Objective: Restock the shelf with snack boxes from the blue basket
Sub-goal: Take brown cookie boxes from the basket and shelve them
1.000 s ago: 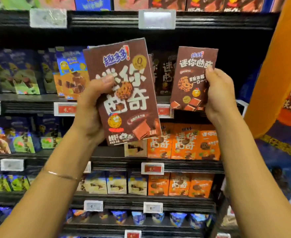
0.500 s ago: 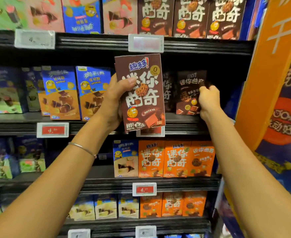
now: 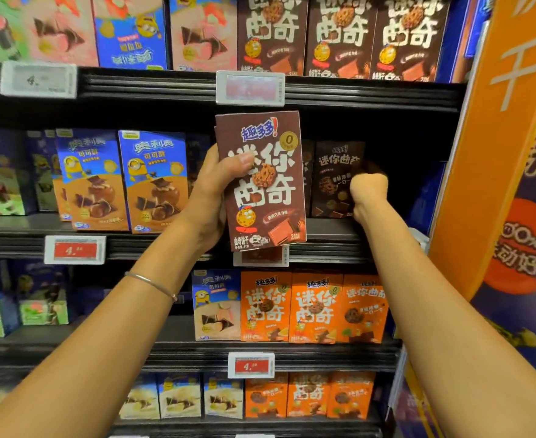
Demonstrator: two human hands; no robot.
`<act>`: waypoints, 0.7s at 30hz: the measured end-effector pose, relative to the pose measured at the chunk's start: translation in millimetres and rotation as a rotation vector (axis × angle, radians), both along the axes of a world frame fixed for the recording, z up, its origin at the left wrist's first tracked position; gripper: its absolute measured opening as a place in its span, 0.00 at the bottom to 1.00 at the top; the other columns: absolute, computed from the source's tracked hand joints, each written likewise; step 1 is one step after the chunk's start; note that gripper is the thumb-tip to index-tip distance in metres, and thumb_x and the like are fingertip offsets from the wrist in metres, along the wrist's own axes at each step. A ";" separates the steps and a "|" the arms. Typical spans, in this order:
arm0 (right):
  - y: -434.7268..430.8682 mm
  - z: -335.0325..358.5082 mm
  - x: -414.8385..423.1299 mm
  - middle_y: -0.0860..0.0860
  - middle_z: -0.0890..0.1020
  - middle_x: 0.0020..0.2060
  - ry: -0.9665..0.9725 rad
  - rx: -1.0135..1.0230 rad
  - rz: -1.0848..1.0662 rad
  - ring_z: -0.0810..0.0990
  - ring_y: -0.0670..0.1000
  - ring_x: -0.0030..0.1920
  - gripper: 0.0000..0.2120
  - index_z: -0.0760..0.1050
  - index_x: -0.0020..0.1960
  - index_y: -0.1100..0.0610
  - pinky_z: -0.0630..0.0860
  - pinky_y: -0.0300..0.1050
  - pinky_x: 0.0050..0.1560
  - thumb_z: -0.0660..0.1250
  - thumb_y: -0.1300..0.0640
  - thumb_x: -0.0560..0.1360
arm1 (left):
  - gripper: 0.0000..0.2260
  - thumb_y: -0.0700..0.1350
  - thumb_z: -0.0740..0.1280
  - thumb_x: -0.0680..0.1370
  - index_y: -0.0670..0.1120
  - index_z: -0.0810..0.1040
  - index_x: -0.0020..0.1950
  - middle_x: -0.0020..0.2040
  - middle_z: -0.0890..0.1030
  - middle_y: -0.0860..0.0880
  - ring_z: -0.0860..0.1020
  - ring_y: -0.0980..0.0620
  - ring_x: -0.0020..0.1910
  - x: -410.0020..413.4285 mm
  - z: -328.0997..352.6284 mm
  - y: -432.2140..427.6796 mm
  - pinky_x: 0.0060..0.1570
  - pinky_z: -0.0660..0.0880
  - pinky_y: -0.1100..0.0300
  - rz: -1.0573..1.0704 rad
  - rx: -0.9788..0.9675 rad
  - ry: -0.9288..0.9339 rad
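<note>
Both hands are up at the second shelf. Left hand (image 3: 211, 197) is clamped on a brown cookie box (image 3: 262, 181), thumb across the printed face, fingers behind, holding it upright in the air in front of the shelf edge. Right hand (image 3: 368, 192) is curled against a second brown box (image 3: 334, 180) standing deep in the bay; whether its fingers are gripping that box's side or only pushing on it is hard to tell in the shadow.

Risk, as I judge it: the deep box could tip backward or twist if shoved at its upper half, and the held box could catch the price tag (image 3: 250, 88) above the left hand on its way in.

Black shelf (image 3: 329, 238) under the right hand looks flat and slick, with open room between the two hands. Blue boxes (image 3: 153, 181) stand left of the left hand, orange boxes (image 3: 314, 306) below both. No blue basket is in view.
</note>
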State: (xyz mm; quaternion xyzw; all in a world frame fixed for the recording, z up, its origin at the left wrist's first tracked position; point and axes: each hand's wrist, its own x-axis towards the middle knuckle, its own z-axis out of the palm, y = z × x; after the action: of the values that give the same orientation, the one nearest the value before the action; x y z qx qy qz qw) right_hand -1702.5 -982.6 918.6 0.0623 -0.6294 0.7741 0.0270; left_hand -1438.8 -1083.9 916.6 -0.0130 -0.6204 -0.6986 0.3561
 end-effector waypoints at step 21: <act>37.3 6.6 109.1 0.45 0.76 0.66 0.492 -0.015 0.320 0.75 0.46 0.65 0.32 0.69 0.70 0.47 0.75 0.52 0.63 0.63 0.32 0.72 | 0.43 0.54 0.76 0.65 0.42 0.68 0.77 0.67 0.81 0.39 0.85 0.41 0.58 -6.6 -3.0 2.1 0.59 0.82 0.43 0.076 -0.076 -0.047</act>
State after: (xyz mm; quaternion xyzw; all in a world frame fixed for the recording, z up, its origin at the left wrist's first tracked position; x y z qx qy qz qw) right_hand -1593.4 -945.3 925.2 0.3466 -0.5805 0.7346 0.0569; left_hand -1445.4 -1081.8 913.6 0.0137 -0.6549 -0.6605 0.3670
